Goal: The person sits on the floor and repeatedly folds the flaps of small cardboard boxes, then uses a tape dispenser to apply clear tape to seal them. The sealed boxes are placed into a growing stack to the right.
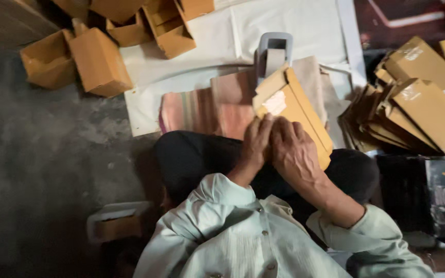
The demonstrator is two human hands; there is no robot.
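A flat brown cardboard box [295,105] with a pale tape patch rests on my lap, tilted away from me. My left hand [257,140] grips its near edge with fingers curled over it. Pressed against that hand, my right hand [293,150] lies on the same near edge and covers part of the box. A grey tape dispenser [273,52] stands just beyond the box on a striped cloth [207,105].
Open brown boxes [99,59] lie scattered at the far left on the grey floor. A pile of taped flat boxes [418,103] sits at the right. White sheeting [284,23] covers the floor ahead. A small white tray [117,221] is by my left knee.
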